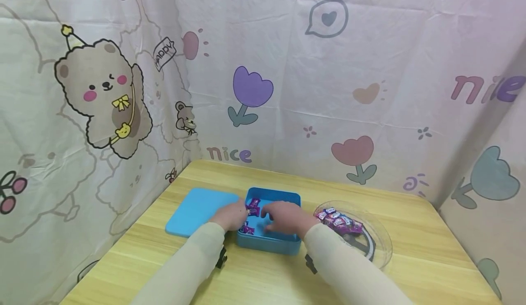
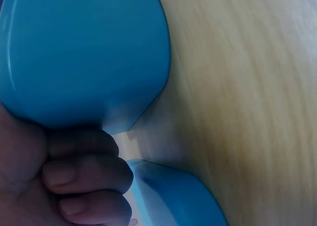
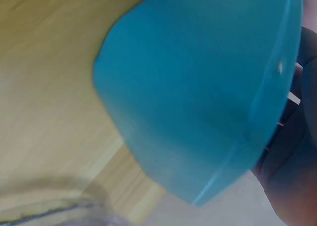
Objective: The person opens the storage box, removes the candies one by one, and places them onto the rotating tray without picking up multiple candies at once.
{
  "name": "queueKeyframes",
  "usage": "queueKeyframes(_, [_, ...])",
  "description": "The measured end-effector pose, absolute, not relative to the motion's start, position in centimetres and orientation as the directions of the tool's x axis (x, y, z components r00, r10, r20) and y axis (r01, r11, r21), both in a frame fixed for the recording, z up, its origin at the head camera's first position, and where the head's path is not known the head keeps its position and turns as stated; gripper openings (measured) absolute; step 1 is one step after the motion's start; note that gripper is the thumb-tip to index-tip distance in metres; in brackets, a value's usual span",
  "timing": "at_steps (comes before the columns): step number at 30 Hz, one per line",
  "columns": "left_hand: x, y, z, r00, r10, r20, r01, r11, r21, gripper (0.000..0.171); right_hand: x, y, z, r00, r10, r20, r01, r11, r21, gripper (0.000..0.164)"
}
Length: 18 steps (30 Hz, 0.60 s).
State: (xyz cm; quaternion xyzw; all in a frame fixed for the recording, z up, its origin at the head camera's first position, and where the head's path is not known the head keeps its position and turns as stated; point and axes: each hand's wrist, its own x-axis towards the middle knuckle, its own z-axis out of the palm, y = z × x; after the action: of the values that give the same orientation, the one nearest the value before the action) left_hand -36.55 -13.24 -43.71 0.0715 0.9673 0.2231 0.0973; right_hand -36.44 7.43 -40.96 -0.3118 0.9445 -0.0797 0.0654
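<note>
A blue rectangular box (image 1: 269,244) stands uncovered on the table, with several purple-wrapped candies (image 1: 248,230) along its left side. My left hand (image 1: 232,214) reaches over the left wall, fingertips right at a candy (image 1: 254,211). In the left wrist view its outer fingers (image 2: 89,174) are curled outside the box wall (image 2: 84,52); thumb and index finger are hidden, so I cannot tell whether they pinch the candy. My right hand (image 1: 287,218) hovers over the box's right half, fingers loosely bent, thumb apart, nothing between them. The right wrist view shows mostly the box's outer wall (image 3: 193,82).
The flat blue lid (image 1: 197,209) lies on the table left of the box. On the right, under my right forearm, a clear round dish (image 1: 384,236) holds a pile of wrapped candies (image 1: 339,222). A printed curtain (image 1: 287,35) hangs behind the wooden table (image 1: 411,213).
</note>
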Motion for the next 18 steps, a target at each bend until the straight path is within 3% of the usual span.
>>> queueKeyframes(10, [-36.7, -13.4, -43.7, -0.960, 0.249, -0.126, 0.184, 0.903, 0.387, 0.055, -36.7, 4.6, -42.4, -0.737, -0.667, -0.107, -0.648, 0.743, -0.166, 0.030])
queueKeyframes(18, [-36.6, -13.3, -43.6, -0.957, 0.271, -0.107, 0.213, 0.902, 0.375, 0.053, -36.8, 3.6, -43.1, -0.736, -0.669, -0.106, -0.651, 0.742, -0.159, 0.026])
